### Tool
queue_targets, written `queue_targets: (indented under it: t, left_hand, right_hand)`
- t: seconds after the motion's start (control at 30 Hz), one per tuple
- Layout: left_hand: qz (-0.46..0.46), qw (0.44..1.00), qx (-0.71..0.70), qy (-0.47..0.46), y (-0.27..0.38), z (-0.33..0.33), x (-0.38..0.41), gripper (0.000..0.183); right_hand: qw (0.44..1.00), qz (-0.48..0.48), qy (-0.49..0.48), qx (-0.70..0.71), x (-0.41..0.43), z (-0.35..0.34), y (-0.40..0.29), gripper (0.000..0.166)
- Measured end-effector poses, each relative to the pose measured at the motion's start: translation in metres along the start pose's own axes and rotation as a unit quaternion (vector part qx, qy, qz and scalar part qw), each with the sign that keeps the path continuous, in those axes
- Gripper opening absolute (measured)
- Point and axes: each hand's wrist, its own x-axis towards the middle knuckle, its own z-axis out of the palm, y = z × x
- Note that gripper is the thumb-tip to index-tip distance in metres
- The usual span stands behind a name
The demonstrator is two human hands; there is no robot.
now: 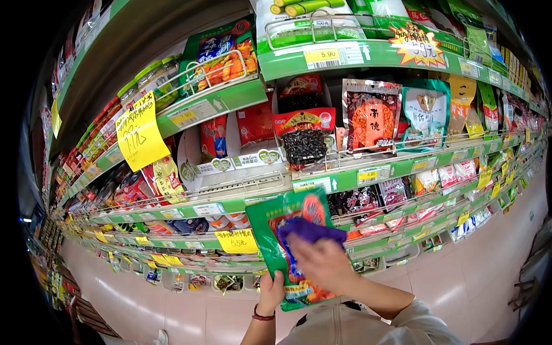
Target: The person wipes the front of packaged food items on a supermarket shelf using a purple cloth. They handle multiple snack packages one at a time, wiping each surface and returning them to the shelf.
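A green food pouch [269,228] with a red and blue printed front is held upright before me, low in the middle of the view. My left hand [272,290] grips its lower left edge, thumb on the front. Against the front of the pouch, my right hand [321,263], blurred, presses a purple cloth [310,233]. Behind the pouch run green-edged store shelves. A similar green pouch [222,56] stands in a wire-fronted shelf at the upper left. A bag of dark dried food [305,142] and a red-orange pouch [374,116] stand on the middle shelf.
White cardboard display boxes [256,159] and wire rails [267,180] line the middle shelf. Yellow handwritten price signs [142,133] stick out from shelf edges. Below are canned goods [228,222], low plastic bins [228,282] and a pink tiled floor [224,319]. A wooden slatted item [90,317] lies lower left.
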Motion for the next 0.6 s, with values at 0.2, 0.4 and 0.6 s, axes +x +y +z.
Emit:
queue_targets:
  t: [0.2, 0.4, 0.6]
  left_hand:
    - [0.013, 1.000, -0.003, -0.020, -0.002, 0.002, 0.008, 0.034]
    - [-0.016, 0.996, -0.053, 0.075, 0.000, 0.026, 0.022, 0.029]
    - [-0.075, 0.986, -0.016, 0.151, 0.010, 0.006, -0.009, 0.034]
  right_hand:
    - [0.965, 0.126, 0.152, 0.171, -0.004, 0.018, 0.042, 0.030]
    - [0.986, 0.090, 0.122, 0.063, -0.015, -0.028, 0.074, 0.019]
    - [0.389, 0.771, 0.335, 0.377, -0.254, 0.151, 0.087, 0.035]
